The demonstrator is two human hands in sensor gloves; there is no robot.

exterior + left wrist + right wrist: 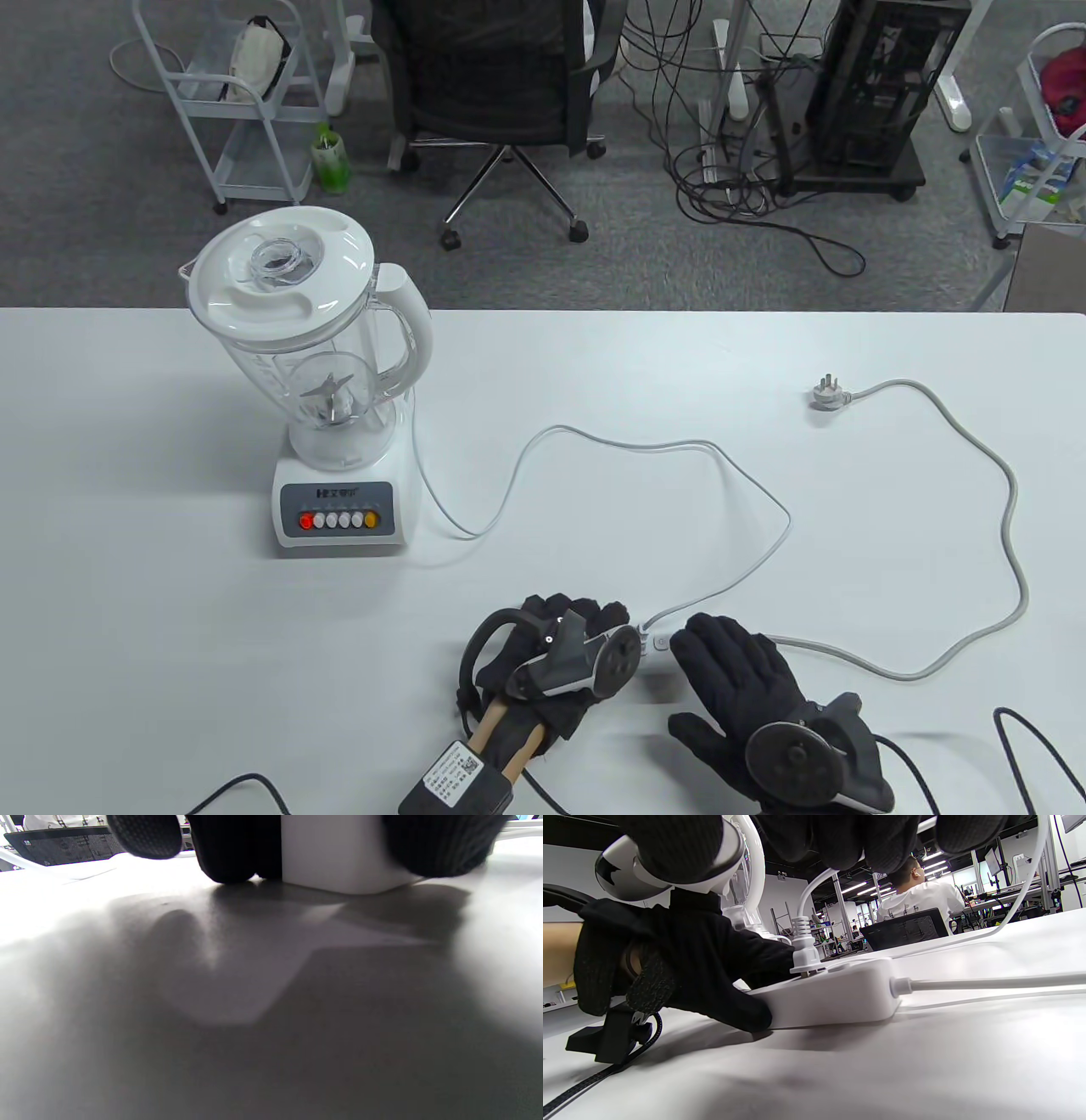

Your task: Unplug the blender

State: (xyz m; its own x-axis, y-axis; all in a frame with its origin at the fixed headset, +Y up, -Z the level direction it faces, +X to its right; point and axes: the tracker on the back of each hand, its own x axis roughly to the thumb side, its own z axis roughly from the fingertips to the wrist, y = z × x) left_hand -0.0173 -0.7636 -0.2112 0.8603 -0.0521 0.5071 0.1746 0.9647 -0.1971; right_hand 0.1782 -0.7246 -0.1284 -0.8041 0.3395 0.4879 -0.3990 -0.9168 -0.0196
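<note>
The white blender (331,399) stands at the table's left, its red button lit. Its thin cord (645,446) loops right and back to a white power strip (835,993) at the front. The blender's plug (804,955) sits upright in the strip. My left hand (594,620) grips the strip's left end and holds it on the table; the strip's end shows between the fingers in the left wrist view (339,853). My right hand (704,645) is open, with its fingers (840,840) spread just above the plug and the strip; I cannot tell if they touch.
The strip's own thick grey cable (1010,509) curves across the right of the table, and its plug (823,392) lies loose there. Black glove cables (1035,747) trail at the front edge. An office chair (501,85) and carts stand beyond the far edge.
</note>
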